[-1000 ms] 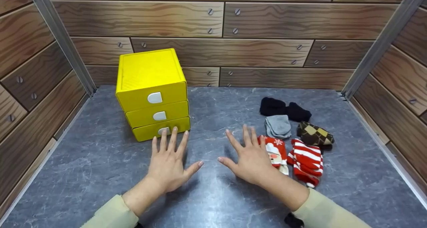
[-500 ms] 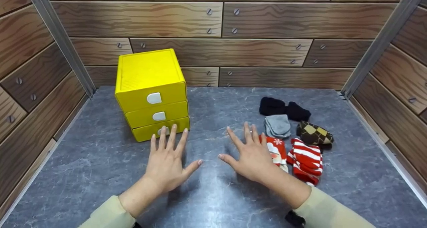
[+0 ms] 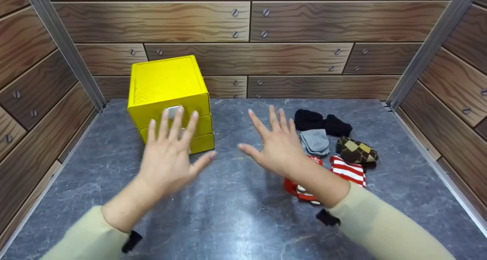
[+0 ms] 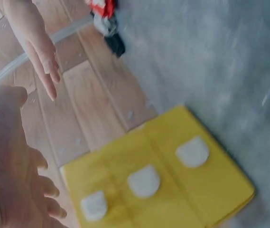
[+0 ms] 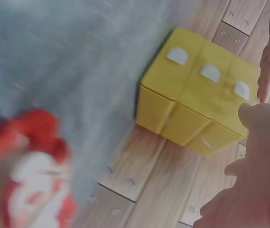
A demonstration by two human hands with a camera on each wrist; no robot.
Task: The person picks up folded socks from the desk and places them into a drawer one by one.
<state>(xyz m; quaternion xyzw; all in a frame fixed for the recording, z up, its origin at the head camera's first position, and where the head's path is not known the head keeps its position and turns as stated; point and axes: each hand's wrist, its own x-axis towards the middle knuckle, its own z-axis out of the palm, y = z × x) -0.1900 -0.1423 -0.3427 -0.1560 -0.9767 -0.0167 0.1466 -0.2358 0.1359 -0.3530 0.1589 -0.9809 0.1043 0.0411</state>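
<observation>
Wood-patterned walls (image 3: pixel 159 22) enclose my space at the far side, left and right, probably to give a plain backdrop. Inside them spreads the grey marbled table (image 3: pixel 232 229).

My yellow drawer box (image 3: pixel 167 81) stands upright on it at the far left, its three drawers pushed in. Its front faces the near side, I'd say so that the drawers can be pulled from where I am.

Pale sleeves (image 3: pixel 384 222) reach in from the near left and near right. My left hand (image 3: pixel 169 161) hangs in front of the box, fingers spread wide and almost straight, with nothing in it; the left wrist view shows it apart from the drawers. My right hand (image 3: pixel 281 147) hangs just left of the socks, equally spread and without a grip on anything.

The socks lie together on the right, most of them folded into small bundles, presumably to keep each compact and separate: black (image 3: pixel 309 120) farthest, grey (image 3: pixel 315 142) nearer, diamond-patterned (image 3: pixel 355 150) to its right, then red-and-white striped (image 3: pixel 348 170). A red sock with a printed face (image 5: pixel 42 180) is partly hidden by my right arm.

Smallest are the white handles (image 4: pixel 144 181), one per drawer, likely paler so they stand out.
</observation>
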